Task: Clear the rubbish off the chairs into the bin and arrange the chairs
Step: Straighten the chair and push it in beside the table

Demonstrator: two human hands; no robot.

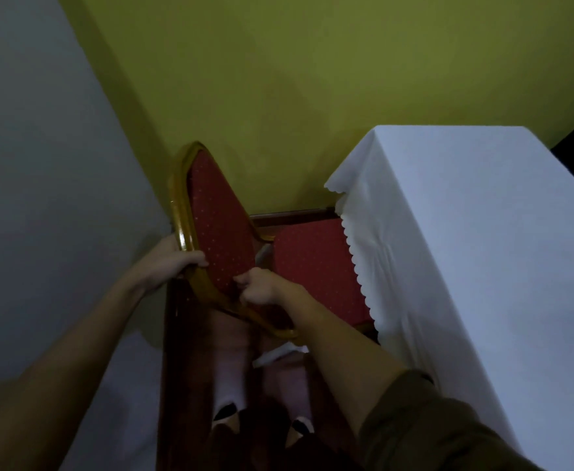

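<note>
A banquet chair with a gold frame and red dotted upholstery stands below me. Its backrest [219,229] rises toward me and its seat [316,266] runs under the tablecloth on the right. My left hand [170,263] grips the gold rim on the backrest's left side. My right hand [260,287] is closed on the lower edge of the backrest frame. A white scrap like crumpled paper [275,356] lies on the dark floor just beneath the chair frame, near my feet. No bin is in view.
A table under a white scalloped cloth [465,249] fills the right side, touching the chair seat. A yellow-green wall [312,79] is straight ahead and a grey wall [40,164] close on the left. My feet in white socks [231,392] stand on red carpet.
</note>
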